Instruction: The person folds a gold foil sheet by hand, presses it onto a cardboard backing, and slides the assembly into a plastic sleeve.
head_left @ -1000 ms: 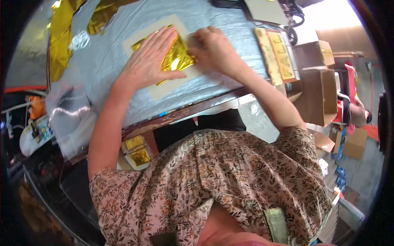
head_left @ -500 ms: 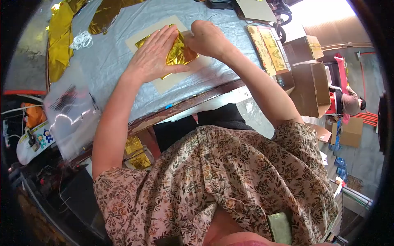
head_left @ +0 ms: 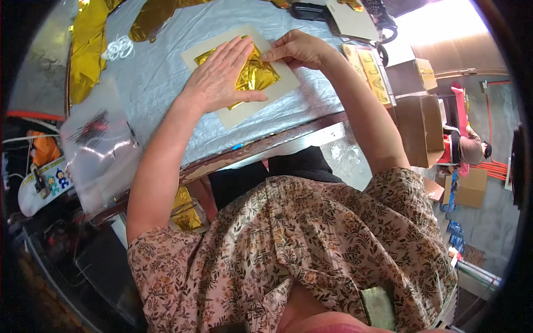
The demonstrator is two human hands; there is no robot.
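A crinkled gold foil piece [head_left: 260,76] lies on a beige card [head_left: 287,84] on the table's silvery cover. My left hand [head_left: 214,77] rests flat on the foil's left part, fingers stretched out and thumb apart toward the lower right. At the right side of the foil, my right hand [head_left: 300,49] is closed in a pinch over the card's upper right edge. Whatever sits between its fingertips is too small to make out.
White cord [head_left: 118,49] and long gold foil [head_left: 89,50] lie at the left, near a clear plastic bag [head_left: 102,155]. A gold-lettered package [head_left: 369,69] and cardboard boxes [head_left: 419,130] are at the right. Another person [head_left: 472,145] is in the far right background.
My right hand has gone from a curled fist beside the foil to a pinch at the card's right side. More of the foil and card shows. My left hand still lies flat on the foil.
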